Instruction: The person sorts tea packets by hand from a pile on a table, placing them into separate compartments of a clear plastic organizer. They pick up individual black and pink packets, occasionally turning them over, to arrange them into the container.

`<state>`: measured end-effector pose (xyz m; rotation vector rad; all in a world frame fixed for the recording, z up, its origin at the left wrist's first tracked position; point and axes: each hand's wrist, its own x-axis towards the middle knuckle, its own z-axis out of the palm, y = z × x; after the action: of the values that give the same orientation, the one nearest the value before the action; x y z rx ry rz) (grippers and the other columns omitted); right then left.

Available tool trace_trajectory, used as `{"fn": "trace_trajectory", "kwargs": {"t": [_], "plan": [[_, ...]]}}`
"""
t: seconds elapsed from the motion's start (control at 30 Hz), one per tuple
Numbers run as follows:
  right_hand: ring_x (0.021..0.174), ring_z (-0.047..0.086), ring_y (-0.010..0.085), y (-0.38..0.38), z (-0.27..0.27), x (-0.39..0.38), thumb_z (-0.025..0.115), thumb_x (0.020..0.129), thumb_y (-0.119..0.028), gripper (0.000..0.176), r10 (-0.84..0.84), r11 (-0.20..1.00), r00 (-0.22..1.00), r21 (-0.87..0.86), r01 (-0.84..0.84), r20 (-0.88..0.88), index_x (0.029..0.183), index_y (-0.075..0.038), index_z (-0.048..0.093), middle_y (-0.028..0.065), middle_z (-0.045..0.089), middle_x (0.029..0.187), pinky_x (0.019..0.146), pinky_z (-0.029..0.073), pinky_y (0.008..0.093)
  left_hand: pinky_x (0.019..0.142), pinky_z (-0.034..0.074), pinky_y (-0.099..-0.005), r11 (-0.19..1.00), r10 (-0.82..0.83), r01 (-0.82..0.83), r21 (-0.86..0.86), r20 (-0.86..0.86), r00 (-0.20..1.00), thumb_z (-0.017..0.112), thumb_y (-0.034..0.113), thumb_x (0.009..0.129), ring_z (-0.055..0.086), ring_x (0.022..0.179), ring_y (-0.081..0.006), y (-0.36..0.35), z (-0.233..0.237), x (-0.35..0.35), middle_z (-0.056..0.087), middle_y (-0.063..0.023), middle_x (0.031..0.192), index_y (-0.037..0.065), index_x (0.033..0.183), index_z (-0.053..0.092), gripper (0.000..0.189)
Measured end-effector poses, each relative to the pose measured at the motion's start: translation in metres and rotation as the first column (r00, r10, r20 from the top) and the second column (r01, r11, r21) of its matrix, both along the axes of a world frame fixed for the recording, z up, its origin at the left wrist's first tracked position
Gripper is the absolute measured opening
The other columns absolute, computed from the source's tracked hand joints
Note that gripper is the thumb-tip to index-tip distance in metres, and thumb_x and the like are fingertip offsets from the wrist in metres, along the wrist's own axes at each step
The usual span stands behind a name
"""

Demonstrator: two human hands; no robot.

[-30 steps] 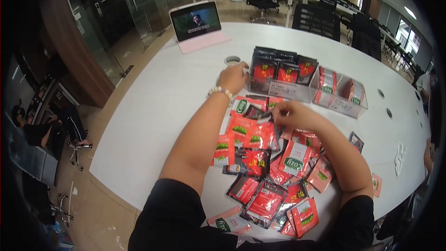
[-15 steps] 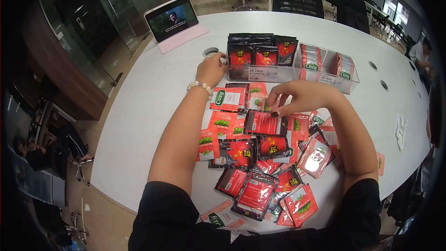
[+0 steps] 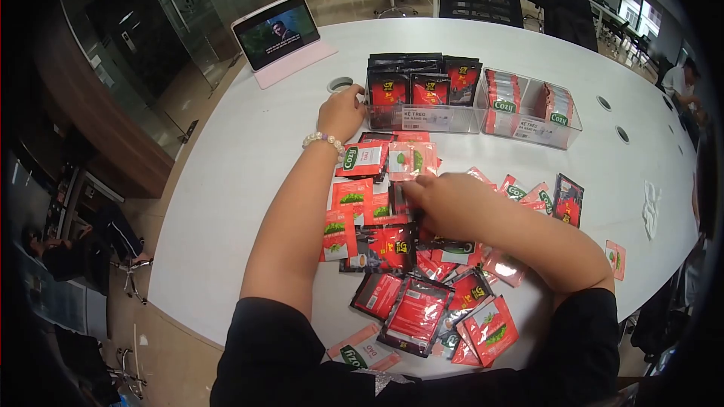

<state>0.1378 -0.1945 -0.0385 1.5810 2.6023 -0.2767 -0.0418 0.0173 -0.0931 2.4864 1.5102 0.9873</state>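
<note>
My left hand rests at the left end of a clear bin filled with black-and-red sachets; its fingertips are partly hidden by the bin's edge. A beaded bracelet circles that wrist. Over the middle of the loose sachet pile, my right hand has its fingers pointing down, and they hide what they touch. Just beyond its knuckles lies a pink Cozy sachet. Nearer to me are black-and-red sachets and red ones with green pictures.
Right of the black sachets, a second clear bin holds two rows of Cozy sachets. A tablet in a pink case stands at the back left. White crumpled material lies at the right. People sit at both far sides.
My right hand has moved left and toward me over the pile. The black-and-red sachet under it is now mostly covered, and sachets around it have shifted. My left hand stays by the bin.
</note>
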Motion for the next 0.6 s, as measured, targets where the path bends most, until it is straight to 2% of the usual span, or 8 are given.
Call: {"fn": "trace_trajectory", "kwargs": {"t": [0.07,0.13,0.2,0.27,0.33,0.4,0.5,0.6], "plan": [[0.089,0.064,0.0332,0.014,0.017,0.010,0.066,0.077,-0.016,0.038,-0.032,0.999,0.999,-0.040,0.031,-0.040,0.113,-0.011,0.057,0.0159,0.064,0.096,0.074,0.051,0.0441,0.075,0.051,-0.0422,1.000,-0.007,0.007,0.010,0.005,1.000,0.061,0.013,0.078,0.064,0.084,-0.0296,0.001,-0.001,0.000,0.067,-0.0099,0.081,0.009,0.104,0.064,0.027],[0.083,0.065,0.0316,0.029,0.028,0.031,0.065,0.077,-0.007,0.026,-0.114,0.993,0.957,-0.057,0.102,-0.268,0.102,-0.008,0.063,0.0149,0.066,0.090,0.073,0.051,0.0399,0.075,0.051,-0.0422,1.000,-0.006,0.006,0.018,0.000,1.000,0.061,0.013,0.077,0.064,0.084,-0.0297,0.001,-0.002,0.000,0.067,-0.0103,0.081,0.009,0.104,0.064,0.027],[0.078,0.065,0.0224,0.053,0.026,0.068,0.068,0.074,-0.002,0.027,0.084,0.989,0.896,0.146,-0.021,-0.436,0.100,-0.003,0.063,0.0106,0.066,0.088,0.072,0.051,0.0351,0.074,0.051,-0.0422,1.000,0.000,0.000,0.018,-0.001,1.000,0.062,0.013,0.077,0.064,0.084,-0.0300,0.001,-0.001,0.000,0.067,-0.0107,0.082,0.009,0.104,0.064,0.028],[0.080,0.062,0.0114,0.057,0.041,0.084,0.065,0.079,-0.001,0.019,-0.116,0.968,0.641,0.057,0.243,-0.759,0.097,-0.002,0.062,0.0055,0.066,0.085,0.071,0.050,0.0267,0.074,0.051,-0.0421,1.000,0.006,-0.006,0.005,0.002,1.000,0.062,0.013,0.077,0.064,0.084,-0.0303,-0.001,0.001,0.001,0.067,-0.0112,0.082,0.009,0.104,0.064,0.028],[0.082,0.061,0.0086,0.073,0.052,0.107,0.063,0.082,0.000,0.020,-0.015,0.873,0.580,0.272,0.404,-0.814,0.102,-0.002,0.062,0.0040,0.065,0.085,0.076,0.048,0.0249,0.074,0.051,-0.0419,1.000,-0.003,0.003,0.003,0.003,1.000,0.062,0.013,0.076,0.064,0.084,-0.0309,0.001,-0.001,0.000,0.067,-0.0119,0.083,0.010,0.104,0.064,0.028],[0.080,0.061,0.0180,0.085,0.061,0.115,0.064,0.079,-0.005,0.022,0.085,0.706,0.625,0.489,0.512,-0.776,0.102,-0.004,0.064,0.0089,0.068,0.086,0.073,0.051,0.0318,0.074,0.051,-0.0419,1.000,0.001,-0.001,-0.014,0.011,1.000,0.062,0.014,0.076,0.064,0.083,-0.0311,-0.001,0.001,0.001,0.067,-0.0122,0.084,0.010,0.104,0.063,0.028],[0.087,0.061,0.0268,0.110,0.055,0.122,0.064,0.078,-0.007,0.026,-0.065,0.580,0.827,0.653,0.487,-0.559,0.104,-0.005,0.066,0.0115,0.069,0.089,0.077,0.051,0.0359,0.072,0.050,-0.0421,1.000,-0.004,0.004,-0.013,0.014,1.000,0.060,0.013,0.077,0.064,0.081,-0.0311,-0.001,0.001,0.001,0.067,-0.0116,0.082,0.010,0.104,0.063,0.027],[0.091,0.059,0.0321,0.137,0.048,0.120,0.065,0.075,-0.009,0.033,-0.137,0.589,0.951,0.749,0.303,-0.278,0.108,-0.009,0.066,0.0114,0.068,0.095,0.080,0.050,0.0379,0.071,0.050,-0.0421,1.000,0.005,-0.005,-0.026,0.008,1.000,0.058,0.012,0.079,0.064,0.080,-0.0309,0.000,0.002,0.001,0.067,-0.0110,0.082,0.010,0.104,0.063,0.026]]}}
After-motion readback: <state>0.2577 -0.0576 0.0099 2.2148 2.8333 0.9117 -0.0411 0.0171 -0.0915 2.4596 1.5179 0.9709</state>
